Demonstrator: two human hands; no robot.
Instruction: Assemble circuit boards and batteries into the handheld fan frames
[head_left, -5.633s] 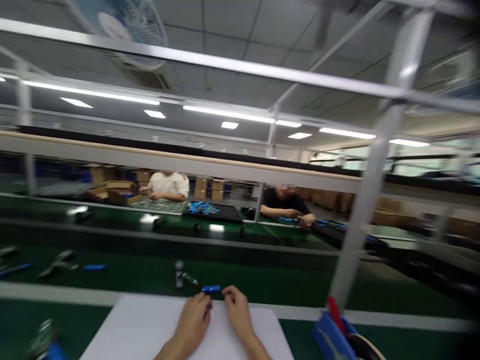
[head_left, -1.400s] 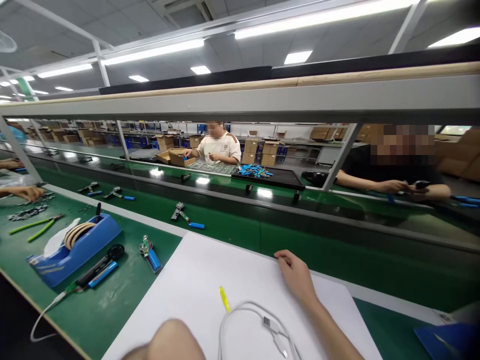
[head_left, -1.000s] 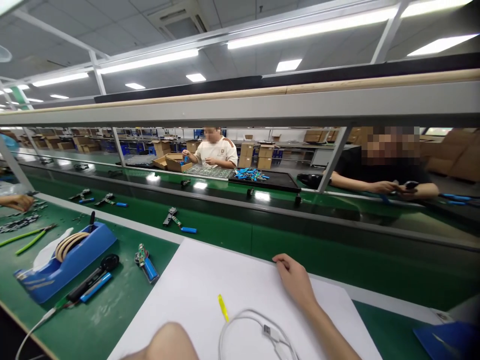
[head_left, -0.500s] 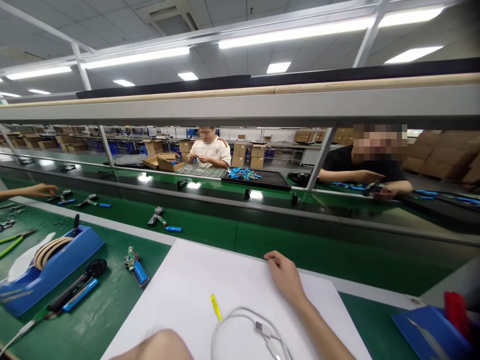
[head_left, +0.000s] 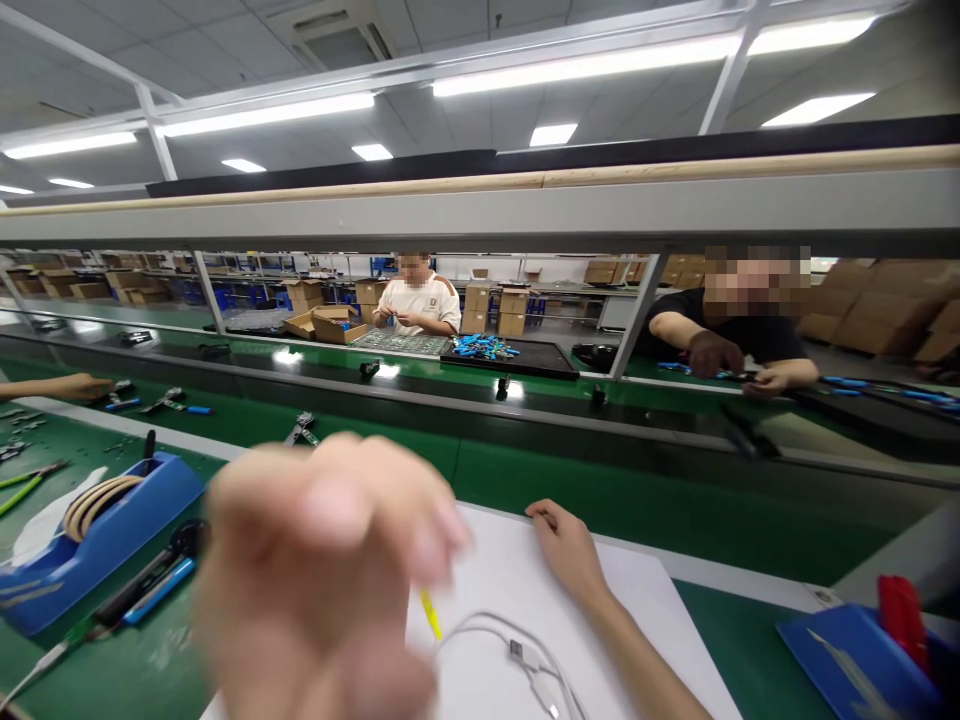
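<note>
My left hand (head_left: 322, 570) is raised close to the camera, blurred, with its fingers curled but apart and nothing seen between them. It covers the left part of the white sheet (head_left: 637, 610). My right hand (head_left: 562, 535) rests on the sheet's far edge, fingers folded in; whether anything is under them is hidden. Between the hands lie a yellow strip (head_left: 430, 613) and a coiled white USB cable (head_left: 517, 650). Left of my left hand are a black device part (head_left: 139, 585) and a blue battery (head_left: 159, 592).
A blue tape dispenser (head_left: 97, 545) and green-handled pliers (head_left: 26, 488) stand at left, a blue holder (head_left: 855, 655) at right. Circuit parts (head_left: 166, 400) lie on the green conveyor (head_left: 525, 470). Two people work opposite; another person's hand (head_left: 82, 386) reaches in at left.
My left hand has risen into view over the sheet, where only a blurred limb showed at the bottom edge. My right hand has stayed put. The person at right has moved a hand.
</note>
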